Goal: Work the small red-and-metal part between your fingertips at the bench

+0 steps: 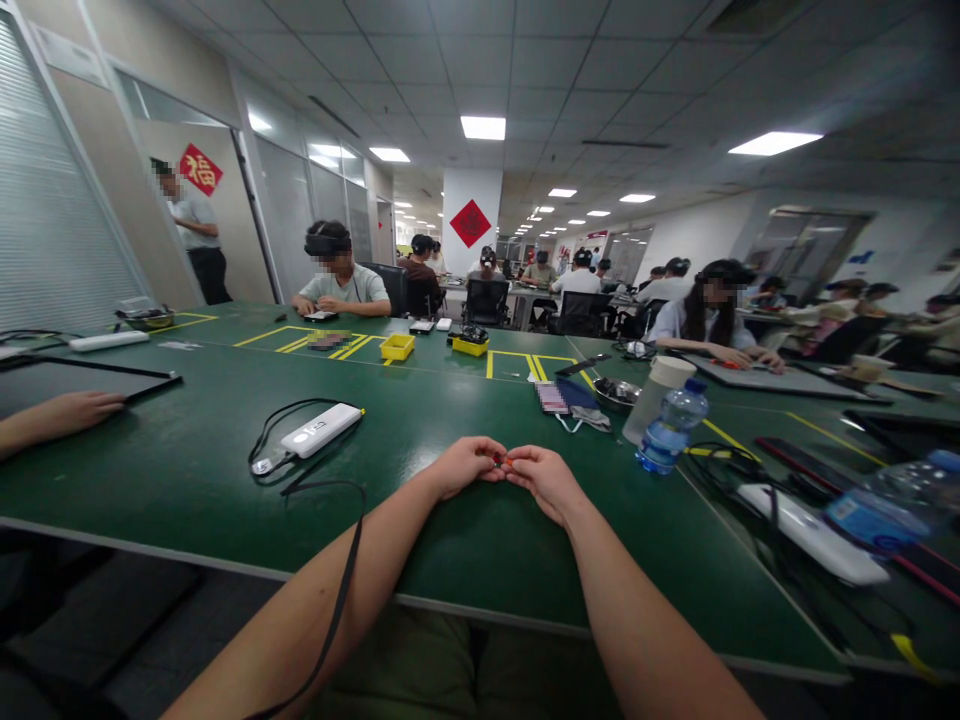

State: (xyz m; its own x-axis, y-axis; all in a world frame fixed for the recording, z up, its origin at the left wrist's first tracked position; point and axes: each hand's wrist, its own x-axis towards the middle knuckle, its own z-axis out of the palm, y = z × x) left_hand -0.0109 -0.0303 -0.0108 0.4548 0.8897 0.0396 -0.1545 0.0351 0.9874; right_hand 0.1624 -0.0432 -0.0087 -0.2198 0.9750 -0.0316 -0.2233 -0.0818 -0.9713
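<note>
Object: small red piece (501, 461), pinched between the fingertips of both hands, held just above the green table (225, 470) near its front edge; too small to tell what it is.
Left hand (465, 466): fingers curled in, thumb and forefinger closed on the left end of the red piece.
Right hand (546, 480): likewise curled, fingertips closed on the right end, touching the left hand's tips.
Doing it well: as I judge it, so small a thing wants a light, steady pinch, forearms resting on the table edge, hands kept close together so that it cannot slip and drop.
Near left: white device (321, 430) with a black cable looped about it, lying flat on the table, apart from the hands.
Near right: water bottle (673, 424) upright beside a white-lidded cup (658, 394); folded cloths (570, 400) just behind.
Far left: another person's hand (75, 410) flat on the table beside a dark tablet (75, 380).
Beyond: yellow trays (397, 346) and people seated along the table.
</note>
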